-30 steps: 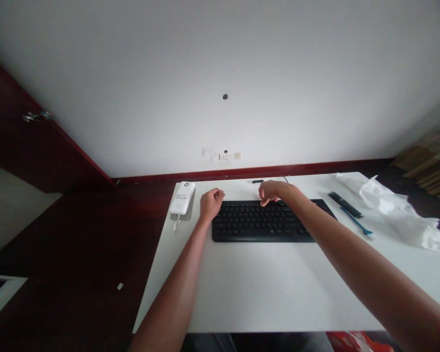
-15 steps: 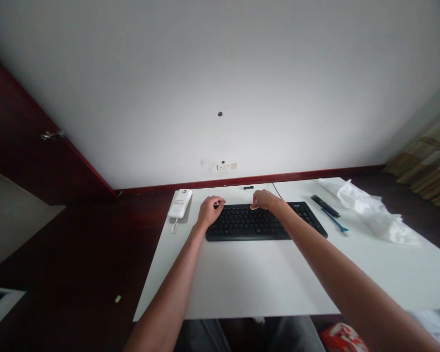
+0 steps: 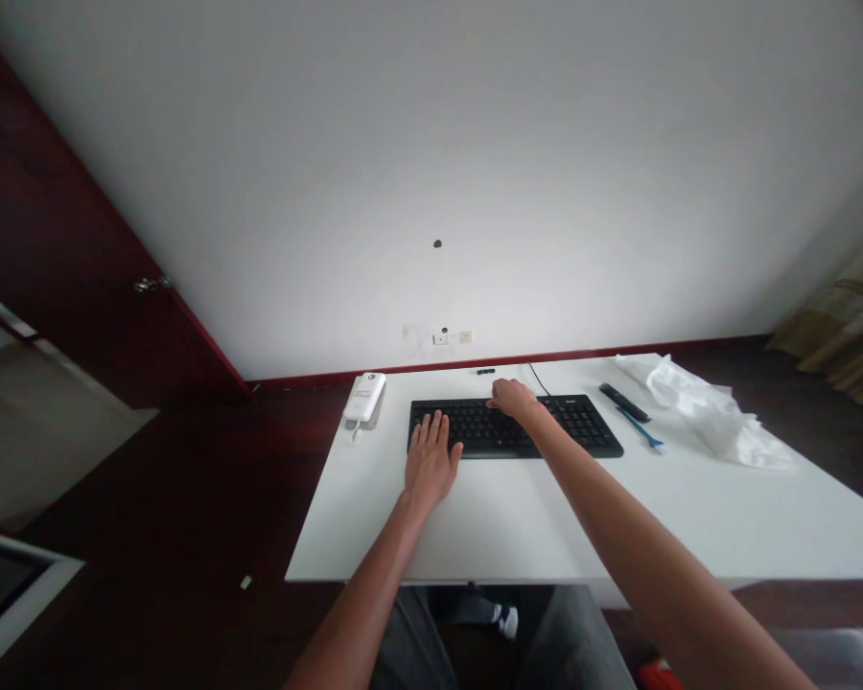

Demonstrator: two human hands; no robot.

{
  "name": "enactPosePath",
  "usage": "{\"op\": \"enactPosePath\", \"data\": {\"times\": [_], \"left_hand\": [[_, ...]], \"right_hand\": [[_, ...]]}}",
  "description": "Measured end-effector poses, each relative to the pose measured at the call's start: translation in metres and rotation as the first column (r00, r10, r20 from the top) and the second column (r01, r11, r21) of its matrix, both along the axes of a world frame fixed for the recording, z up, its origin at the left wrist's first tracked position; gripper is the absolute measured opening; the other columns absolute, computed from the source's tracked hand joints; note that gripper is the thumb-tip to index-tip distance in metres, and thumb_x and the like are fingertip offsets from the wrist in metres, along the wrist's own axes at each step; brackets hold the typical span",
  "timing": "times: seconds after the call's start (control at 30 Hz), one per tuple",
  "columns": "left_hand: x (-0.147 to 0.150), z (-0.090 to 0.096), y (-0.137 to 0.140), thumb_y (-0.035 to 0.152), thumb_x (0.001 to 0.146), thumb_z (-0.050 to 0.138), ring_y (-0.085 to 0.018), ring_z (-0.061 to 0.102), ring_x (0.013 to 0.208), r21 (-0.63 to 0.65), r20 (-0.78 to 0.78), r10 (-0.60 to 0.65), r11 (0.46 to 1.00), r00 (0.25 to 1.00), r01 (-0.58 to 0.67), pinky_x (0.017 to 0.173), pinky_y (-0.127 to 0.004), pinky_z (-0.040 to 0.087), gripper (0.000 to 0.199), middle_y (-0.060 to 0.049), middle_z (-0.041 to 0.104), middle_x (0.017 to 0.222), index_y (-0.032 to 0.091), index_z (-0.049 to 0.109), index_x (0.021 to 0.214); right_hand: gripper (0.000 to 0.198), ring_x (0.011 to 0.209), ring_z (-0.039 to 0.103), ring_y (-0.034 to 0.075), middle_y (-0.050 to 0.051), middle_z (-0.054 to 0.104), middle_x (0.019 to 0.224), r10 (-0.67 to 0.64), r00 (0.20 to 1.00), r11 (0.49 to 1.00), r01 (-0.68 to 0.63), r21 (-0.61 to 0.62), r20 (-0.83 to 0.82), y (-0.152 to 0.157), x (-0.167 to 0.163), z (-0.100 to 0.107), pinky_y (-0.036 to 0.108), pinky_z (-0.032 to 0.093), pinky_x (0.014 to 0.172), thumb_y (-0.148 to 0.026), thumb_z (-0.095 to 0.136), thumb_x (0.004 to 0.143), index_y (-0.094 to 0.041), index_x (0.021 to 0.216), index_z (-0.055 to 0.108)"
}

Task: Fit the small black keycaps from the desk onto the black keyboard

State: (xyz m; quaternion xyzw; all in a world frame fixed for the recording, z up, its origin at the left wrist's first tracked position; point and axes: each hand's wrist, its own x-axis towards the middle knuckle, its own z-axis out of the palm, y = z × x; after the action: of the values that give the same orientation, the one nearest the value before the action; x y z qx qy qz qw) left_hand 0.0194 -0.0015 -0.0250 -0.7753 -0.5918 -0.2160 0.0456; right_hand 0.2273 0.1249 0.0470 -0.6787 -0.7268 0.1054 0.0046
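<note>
A black keyboard (image 3: pixel 475 443) lies flat on the white table (image 3: pixel 503 537). My left hand (image 3: pixel 431 460) rests at the keyboard's front left part, palm down, fingers stretched out over the keys and thumb spread to the right. Over the upper middle keys is my right hand (image 3: pixel 512 397), its fingers curled together. Whatever those fingers may hold is hidden beneath them. A thin dark cable (image 3: pixel 539 378) runs along the table behind the keyboard.
At the left stands a white power bank (image 3: pixel 364 397) with a short strap. To the right lie a black remote-like object (image 3: pixel 624 402), a blue brush (image 3: pixel 640 427) and a crumpled white plastic bag (image 3: pixel 705 407). A small black item (image 3: pixel 485 371) sits near the back edge.
My left hand has come from the keyboard's back left corner to its front left, its fingers opening out flat. My right hand stays near the upper keys. The view has shifted slightly.
</note>
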Motion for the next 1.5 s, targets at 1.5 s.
{"op": "enactPosePath", "data": {"times": [1.5], "left_hand": [[0.01,0.017,-0.025,0.034,0.094,0.056,-0.031,0.052,0.128,0.129,0.059,0.018,0.991,0.998,-0.025,0.109,-0.049,0.044,0.043,-0.013,0.057,0.143,0.018,0.058,0.134]], "right_hand": [[0.021,0.077,0.058,0.018,0.0,0.058,0.078,0.44,0.694,0.602,0.242,0.761,-0.569,-0.252,-0.008,-0.052,0.032,0.046,0.077,-0.017,0.059,0.093,-0.025,0.077,0.046]]}}
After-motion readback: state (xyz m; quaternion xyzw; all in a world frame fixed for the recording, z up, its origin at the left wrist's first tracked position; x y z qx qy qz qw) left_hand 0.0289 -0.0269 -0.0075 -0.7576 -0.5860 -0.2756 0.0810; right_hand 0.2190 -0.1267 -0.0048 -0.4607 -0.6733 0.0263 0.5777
